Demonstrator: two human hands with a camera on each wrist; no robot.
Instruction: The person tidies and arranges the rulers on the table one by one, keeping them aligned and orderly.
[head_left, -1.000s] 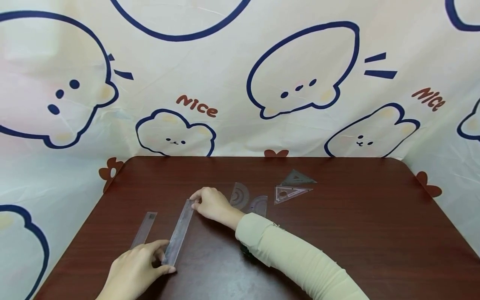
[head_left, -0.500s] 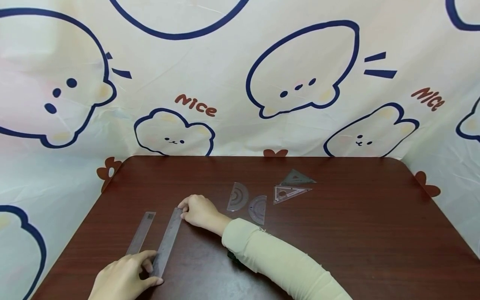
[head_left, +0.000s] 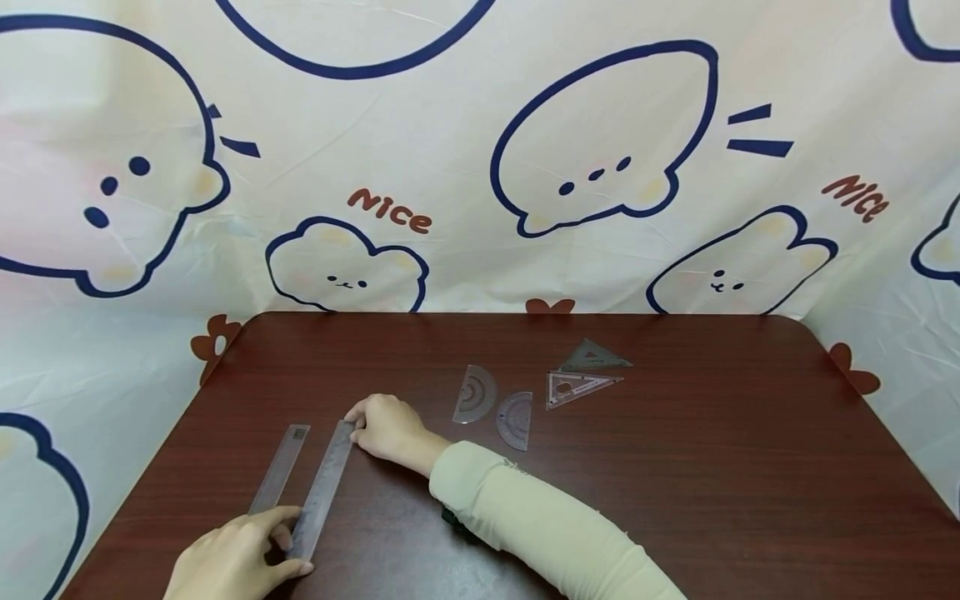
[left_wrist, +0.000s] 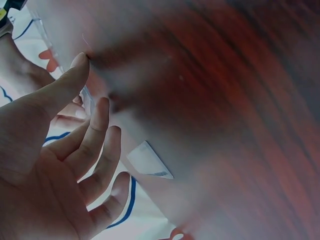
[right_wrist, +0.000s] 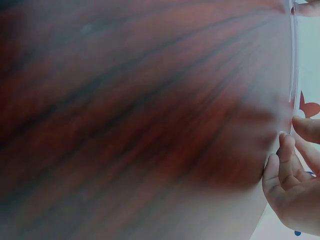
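Note:
Both hands hold one clear ruler [head_left: 324,487], which slants along the left part of the table. At its near end, my left hand [head_left: 228,554] pinches it with the thumb on one edge and a finger on the other. My right hand [head_left: 390,429] pinches the far end between thumb and fingers. A second clear ruler [head_left: 279,469] lies to the left, roughly parallel, its near end hidden behind my left hand. In the left wrist view the end of that second ruler [left_wrist: 150,161] shows beyond my fingers. The held ruler [right_wrist: 294,60] appears edge-on in the right wrist view.
Two clear protractors [head_left: 475,397] lie right of my right hand. Farther right are a dark set square [head_left: 592,358] and a clear set square [head_left: 553,392], close together. The brown table [head_left: 712,467] ends at a printed curtain [head_left: 465,158] behind it.
Both hands have moved left and toward the near edge with the ruler, bringing it closer to the second one. The protractors, earlier partly covered by the right arm, now show fully.

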